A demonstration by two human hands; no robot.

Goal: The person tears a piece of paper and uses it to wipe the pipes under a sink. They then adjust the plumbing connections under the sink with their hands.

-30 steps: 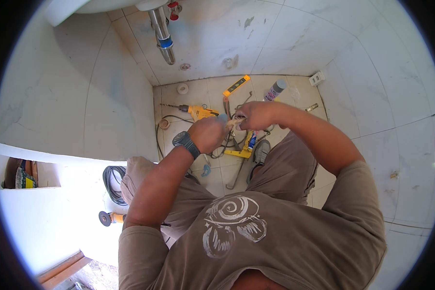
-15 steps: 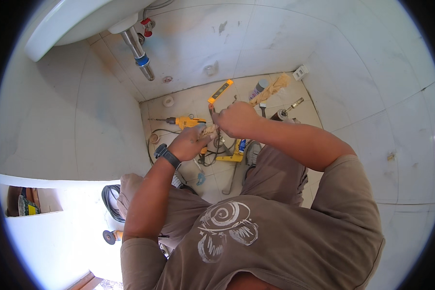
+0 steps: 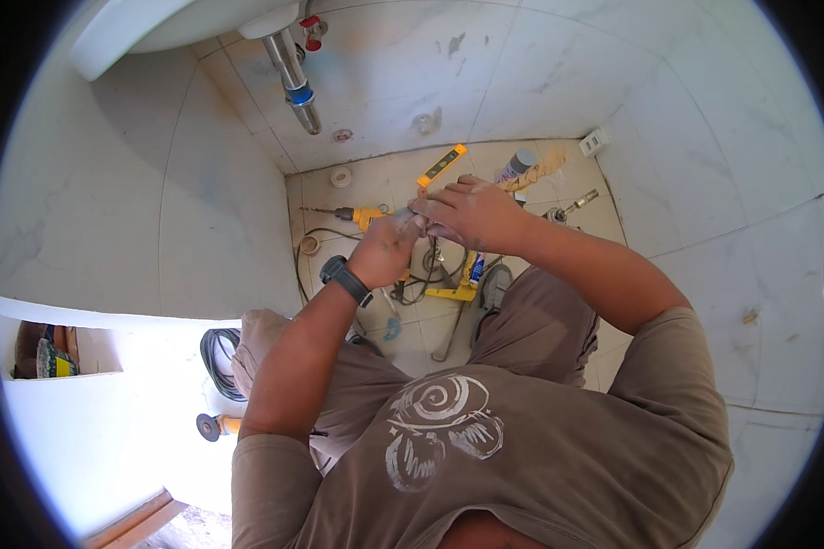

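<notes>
Both hands meet in front of me, above the tools on the tiled floor. My left hand [image 3: 383, 249], with a dark watch [image 3: 345, 279] on its wrist, is closed, its fingertips by the right hand's. From the right, my right hand [image 3: 478, 215] bends its fingers over the left fingertips. A small pale piece seems pinched between them, mostly hidden. Just beyond the fingers a reddish-brown tip [image 3: 422, 192] shows; I cannot tell whether it is held. Behind the left hand lies a yellow drill [image 3: 364, 217], and farther off a yellow spirit level [image 3: 442, 166].
A spray can [image 3: 519, 163] and crumpled brown paper [image 3: 547, 167] lie at the back right. Between my feet are a yellow tool [image 3: 453, 294] and a metal bar [image 3: 448, 335]. A chrome drain pipe [image 3: 288, 78] hangs upper left. An angle grinder [image 3: 212, 426] lies lower left.
My hands have come closer together, the right fingers now over the left fingertips. The crumpled tan piece seen in the left hand is now mostly hidden. The view has shifted slightly.
</notes>
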